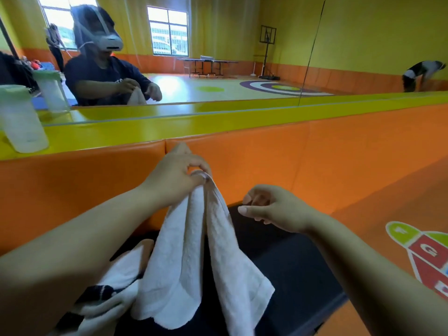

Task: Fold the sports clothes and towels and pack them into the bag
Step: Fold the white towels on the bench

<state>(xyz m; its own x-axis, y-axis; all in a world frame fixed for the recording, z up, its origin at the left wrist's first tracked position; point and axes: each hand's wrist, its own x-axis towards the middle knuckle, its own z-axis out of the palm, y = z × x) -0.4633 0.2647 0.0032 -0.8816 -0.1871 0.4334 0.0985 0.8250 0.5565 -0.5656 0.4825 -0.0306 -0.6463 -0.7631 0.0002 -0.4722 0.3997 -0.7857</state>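
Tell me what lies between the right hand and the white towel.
Nothing. In the head view the gap from the right hand to the towel is bare; only the black mat shows behind it.

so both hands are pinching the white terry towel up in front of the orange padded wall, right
Not quite: only the left hand pinches the white terry towel up in front of the orange padded wall. In the head view the right hand is beside it, fingers loosely curled, touching nothing.
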